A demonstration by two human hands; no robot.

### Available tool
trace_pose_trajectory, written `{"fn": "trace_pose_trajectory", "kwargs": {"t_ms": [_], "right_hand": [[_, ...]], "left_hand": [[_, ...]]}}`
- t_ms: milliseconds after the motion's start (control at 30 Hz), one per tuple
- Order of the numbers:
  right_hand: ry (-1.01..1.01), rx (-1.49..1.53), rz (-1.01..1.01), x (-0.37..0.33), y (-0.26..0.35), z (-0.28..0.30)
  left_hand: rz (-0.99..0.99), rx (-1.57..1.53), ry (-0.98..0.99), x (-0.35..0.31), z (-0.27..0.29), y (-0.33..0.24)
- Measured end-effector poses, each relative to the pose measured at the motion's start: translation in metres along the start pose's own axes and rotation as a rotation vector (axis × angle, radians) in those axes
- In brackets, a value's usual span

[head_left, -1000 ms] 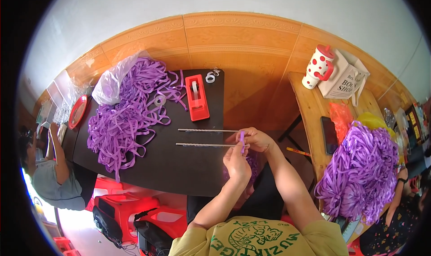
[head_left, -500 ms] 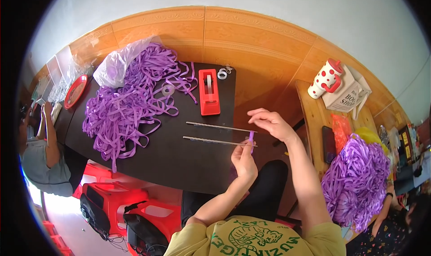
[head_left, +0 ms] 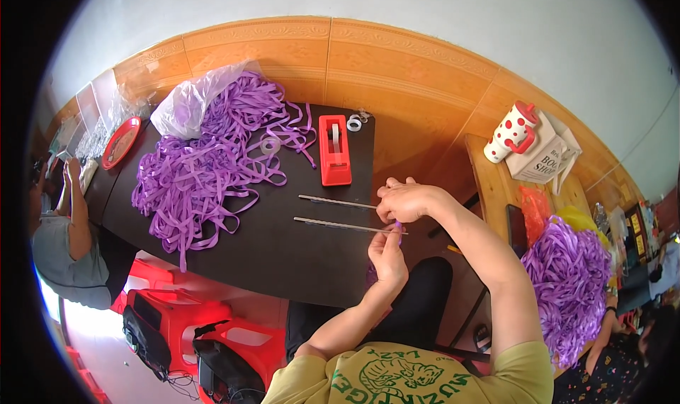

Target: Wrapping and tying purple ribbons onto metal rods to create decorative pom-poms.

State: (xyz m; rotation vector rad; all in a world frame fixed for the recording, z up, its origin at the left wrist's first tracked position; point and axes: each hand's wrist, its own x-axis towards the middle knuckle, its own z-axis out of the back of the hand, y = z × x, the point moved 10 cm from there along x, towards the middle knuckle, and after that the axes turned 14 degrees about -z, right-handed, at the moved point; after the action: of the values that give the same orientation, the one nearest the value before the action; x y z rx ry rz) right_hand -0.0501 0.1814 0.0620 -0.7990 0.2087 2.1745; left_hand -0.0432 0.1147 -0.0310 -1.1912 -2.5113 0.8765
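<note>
My left hand [head_left: 388, 256] is raised at the near right edge of the black table [head_left: 283, 255], its fingers pinched on a short purple ribbon [head_left: 370, 273] that hangs down beside the wrist. Just above it, my right hand [head_left: 404, 200] is curled, fingertips meeting the left hand's on the same ribbon. Both hands are at the right ends of two thin pale strips [head_left: 338, 225] that lie side by side on the table. Beyond the strips stands a red tape dispenser [head_left: 334, 150].
A big heap of purple ribbons [head_left: 205, 166] and a clear plastic bag [head_left: 188, 103] cover the table's left. Tape rolls [head_left: 270, 145] lie near the dispenser. A dotted mug [head_left: 513, 131] and another ribbon heap [head_left: 567, 283] are on the right. A seated person [head_left: 64, 227] is far left; red stools [head_left: 170, 319] stand below.
My hands have drawn close together at the right ends of the strips, the right hand lowering onto the left hand's fingertips. The view has also shifted slightly.
</note>
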Motion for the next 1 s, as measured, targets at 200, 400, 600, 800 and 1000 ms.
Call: {"fn": "trace_pose_trajectory", "kwargs": {"t_ms": [200, 400, 600, 800, 1000], "right_hand": [[-0.001, 0.032, 0.024, -0.004, 0.0, -0.001], [-0.048, 0.104, 0.083, -0.001, -0.005, -0.007], [-0.156, 0.241, 0.179, -0.007, -0.012, -0.007], [-0.313, 0.486, 0.313, -0.017, -0.029, -0.01], [-0.45, 0.889, 0.476, -0.024, -0.051, -0.023]], "left_hand": [[-0.023, 0.009, 0.009, 0.0, 0.0, -0.002], [0.007, 0.013, -0.003, -0.001, -0.001, -0.001], [0.019, -0.027, 0.008, 0.002, 0.002, 0.004], [0.051, -0.03, -0.003, 0.001, 0.001, 0.006], [0.068, -0.02, 0.003, -0.001, -0.004, 0.001]]}}
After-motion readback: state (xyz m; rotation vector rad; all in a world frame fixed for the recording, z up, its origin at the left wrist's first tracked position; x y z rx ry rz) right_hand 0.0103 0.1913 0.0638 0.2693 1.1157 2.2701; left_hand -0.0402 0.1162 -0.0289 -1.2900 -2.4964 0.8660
